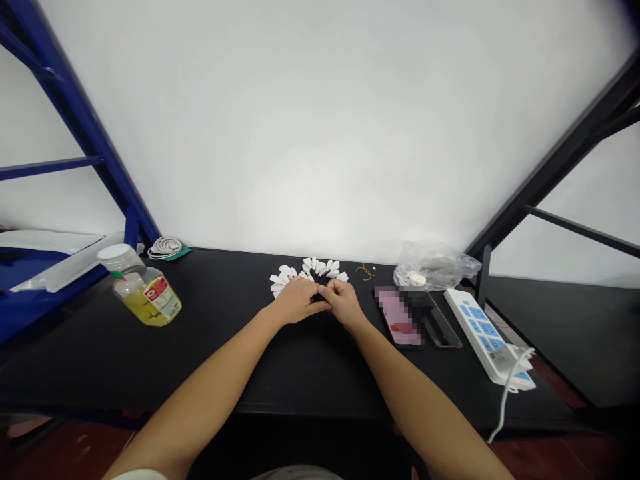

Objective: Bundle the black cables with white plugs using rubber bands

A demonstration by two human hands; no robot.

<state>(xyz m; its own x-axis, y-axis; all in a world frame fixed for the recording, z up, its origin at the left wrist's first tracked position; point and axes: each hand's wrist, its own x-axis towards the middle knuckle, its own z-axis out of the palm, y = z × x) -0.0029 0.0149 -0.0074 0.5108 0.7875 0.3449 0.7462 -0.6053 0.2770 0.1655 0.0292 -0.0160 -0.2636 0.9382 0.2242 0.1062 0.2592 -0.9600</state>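
Note:
In the middle of the black table (300, 373), a fan of white-tipped black strands (336, 268) spreads out beyond my fingers, its white ends pointing away from me and to the sides. My left hand (296, 301) is closed, with thumb and fingers pinched together at the near side of the fan. Against it, my right hand (344, 303) is pinched too, and the fingertips of both hands meet. Black strands run toward the fingertips, where the exact grip is partly hidden.
On the left stand a jar of yellow liquid (150, 297) and a coiled white cable (166, 247). To the right lie a yellow string (366, 271), a clear plastic bag (440, 263), two phones (399, 317) and a white power strip (485, 333). A wall (320, 133) rises behind.

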